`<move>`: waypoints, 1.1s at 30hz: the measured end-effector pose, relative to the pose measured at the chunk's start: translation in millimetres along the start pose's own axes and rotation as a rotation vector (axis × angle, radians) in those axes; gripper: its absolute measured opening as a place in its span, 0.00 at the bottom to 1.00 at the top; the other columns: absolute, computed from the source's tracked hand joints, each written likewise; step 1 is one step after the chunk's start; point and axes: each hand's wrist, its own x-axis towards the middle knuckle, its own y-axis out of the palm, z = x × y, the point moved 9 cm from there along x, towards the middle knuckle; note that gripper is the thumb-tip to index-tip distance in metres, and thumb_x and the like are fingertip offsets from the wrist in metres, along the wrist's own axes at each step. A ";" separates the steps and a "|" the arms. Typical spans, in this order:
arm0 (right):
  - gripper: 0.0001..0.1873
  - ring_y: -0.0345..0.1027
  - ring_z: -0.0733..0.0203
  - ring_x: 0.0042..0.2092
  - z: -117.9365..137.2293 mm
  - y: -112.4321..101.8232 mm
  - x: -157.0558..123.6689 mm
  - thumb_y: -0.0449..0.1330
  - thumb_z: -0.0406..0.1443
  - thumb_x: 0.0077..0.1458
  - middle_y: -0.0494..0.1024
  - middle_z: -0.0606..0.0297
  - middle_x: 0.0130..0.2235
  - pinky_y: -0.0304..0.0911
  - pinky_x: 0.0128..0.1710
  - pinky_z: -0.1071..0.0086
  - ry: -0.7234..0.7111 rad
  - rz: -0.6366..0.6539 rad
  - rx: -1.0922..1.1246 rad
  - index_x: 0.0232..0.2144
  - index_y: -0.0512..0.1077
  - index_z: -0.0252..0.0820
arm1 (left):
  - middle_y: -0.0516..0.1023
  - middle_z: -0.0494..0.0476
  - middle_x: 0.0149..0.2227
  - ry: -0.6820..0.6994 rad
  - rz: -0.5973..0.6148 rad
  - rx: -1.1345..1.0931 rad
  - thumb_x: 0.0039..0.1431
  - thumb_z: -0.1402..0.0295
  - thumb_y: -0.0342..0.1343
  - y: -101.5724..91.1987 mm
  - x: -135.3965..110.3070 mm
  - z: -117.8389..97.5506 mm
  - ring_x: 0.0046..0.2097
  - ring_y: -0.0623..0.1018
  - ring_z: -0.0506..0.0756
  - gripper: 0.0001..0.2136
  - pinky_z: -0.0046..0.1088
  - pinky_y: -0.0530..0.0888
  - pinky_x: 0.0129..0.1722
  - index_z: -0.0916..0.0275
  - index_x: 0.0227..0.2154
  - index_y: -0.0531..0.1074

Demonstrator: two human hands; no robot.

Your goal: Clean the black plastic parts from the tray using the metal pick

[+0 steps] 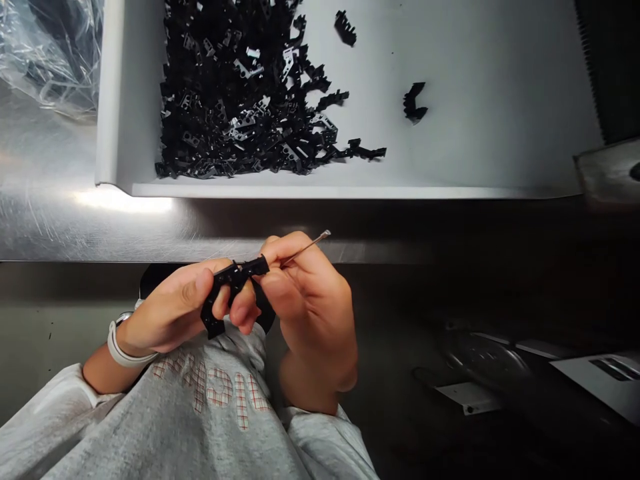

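My left hand is closed around a small black plastic part, which has an angled, bracket-like shape. Between the thumb and fingers of my right hand is a thin metal pick. Its free end, small and pale, points up and to the right. The pick's other end is hidden by my fingers and the black part, so I cannot tell whether it touches the part. Both hands meet in front of my body, just below the tray's near edge.
A large white tray lies ahead on a metal table, with a heap of black parts at its left. Two loose parts lie farther right in it. Clear plastic wrapping is at the upper left.
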 end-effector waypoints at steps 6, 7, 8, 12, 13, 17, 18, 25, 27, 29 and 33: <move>0.08 0.72 0.66 0.21 3.3 -5.7 -2.5 0.59 0.41 0.65 0.75 0.74 0.21 0.70 0.22 0.74 -0.041 -0.054 -0.094 0.35 0.66 0.47 | 0.63 0.50 0.27 0.020 -0.063 0.049 0.68 0.53 0.50 -6.3 -0.4 2.0 0.30 0.66 0.49 0.20 0.27 0.70 0.35 0.61 0.25 0.66; 0.07 0.73 0.66 0.21 3.6 -7.8 -3.3 0.59 0.42 0.66 0.75 0.74 0.21 0.70 0.22 0.74 -0.059 -0.073 -0.110 0.37 0.68 0.47 | 0.63 0.50 0.26 0.021 -0.073 0.073 0.68 0.53 0.50 -6.8 0.2 1.4 0.29 0.66 0.49 0.20 0.28 0.69 0.34 0.61 0.24 0.66; 0.07 0.73 0.66 0.21 3.1 -9.6 -3.9 0.59 0.42 0.66 0.74 0.75 0.21 0.70 0.22 0.74 -0.070 -0.089 -0.121 0.39 0.69 0.47 | 0.63 0.50 0.26 0.020 -0.082 0.099 0.68 0.52 0.50 -7.0 1.0 0.7 0.29 0.65 0.50 0.21 0.28 0.69 0.33 0.61 0.24 0.65; 0.12 0.73 0.69 0.23 -1.3 -6.2 -1.5 0.68 0.42 0.58 0.74 0.74 0.26 0.66 0.20 0.77 -0.061 -0.065 -0.118 0.39 0.70 0.46 | 0.63 0.51 0.25 0.033 -0.082 0.228 0.67 0.50 0.50 -5.3 4.2 -3.3 0.29 0.66 0.51 0.22 0.28 0.67 0.30 0.61 0.22 0.65; 0.12 0.72 0.70 0.23 -1.6 -3.1 -0.4 0.68 0.40 0.57 0.75 0.74 0.27 0.65 0.20 0.78 -0.056 -0.036 -0.106 0.37 0.69 0.45 | 0.64 0.52 0.25 0.037 -0.079 0.259 0.67 0.51 0.50 -5.0 4.4 -3.7 0.29 0.66 0.51 0.22 0.28 0.67 0.30 0.62 0.22 0.65; 0.08 0.70 0.72 0.24 3.0 5.7 2.1 0.64 0.37 0.62 0.75 0.73 0.27 0.66 0.22 0.79 -0.066 0.053 -0.057 0.32 0.68 0.44 | 0.62 0.50 0.25 0.020 -0.065 0.321 0.68 0.51 0.49 -6.3 2.6 -1.2 0.29 0.63 0.50 0.22 0.28 0.68 0.32 0.61 0.24 0.66; 0.08 0.70 0.72 0.24 4.2 5.5 2.2 0.64 0.38 0.62 0.74 0.73 0.27 0.66 0.22 0.79 -0.069 0.050 -0.056 0.33 0.69 0.44 | 0.61 0.50 0.25 0.015 -0.062 0.333 0.68 0.51 0.49 -6.7 1.9 -0.6 0.29 0.63 0.50 0.22 0.28 0.68 0.33 0.61 0.24 0.67; 0.12 0.70 0.69 0.23 0.0 4.9 2.6 0.65 0.42 0.60 0.74 0.73 0.25 0.67 0.22 0.75 -0.018 0.025 -0.069 0.31 0.67 0.45 | 0.65 0.52 0.27 -0.006 -0.091 0.373 0.67 0.50 0.49 -10.1 -1.6 -1.5 0.30 0.66 0.50 0.22 0.29 0.70 0.37 0.62 0.25 0.69; 0.11 0.71 0.69 0.24 -0.6 4.6 2.7 0.65 0.41 0.60 0.74 0.72 0.25 0.65 0.21 0.75 -0.026 0.028 -0.087 0.32 0.67 0.45 | 0.67 0.53 0.28 -0.013 -0.100 0.365 0.67 0.50 0.50 -10.4 -1.6 -1.7 0.32 0.69 0.51 0.22 0.29 0.70 0.36 0.62 0.25 0.68; 0.10 0.71 0.69 0.25 1.2 5.8 2.2 0.65 0.40 0.60 0.76 0.71 0.27 0.63 0.22 0.76 -0.060 0.053 -0.090 0.33 0.68 0.44 | 0.68 0.54 0.28 -0.016 -0.109 0.353 0.67 0.49 0.50 -10.4 -1.0 -1.9 0.33 0.70 0.52 0.22 0.29 0.69 0.35 0.62 0.24 0.67; 0.09 0.70 0.71 0.24 2.0 6.4 1.7 0.66 0.39 0.59 0.78 0.70 0.28 0.59 0.20 0.76 -0.080 0.066 -0.084 0.35 0.69 0.44 | 0.69 0.56 0.28 -0.044 -0.112 0.322 0.65 0.46 0.50 -10.1 2.0 0.7 0.34 0.71 0.53 0.25 0.30 0.69 0.36 0.62 0.22 0.65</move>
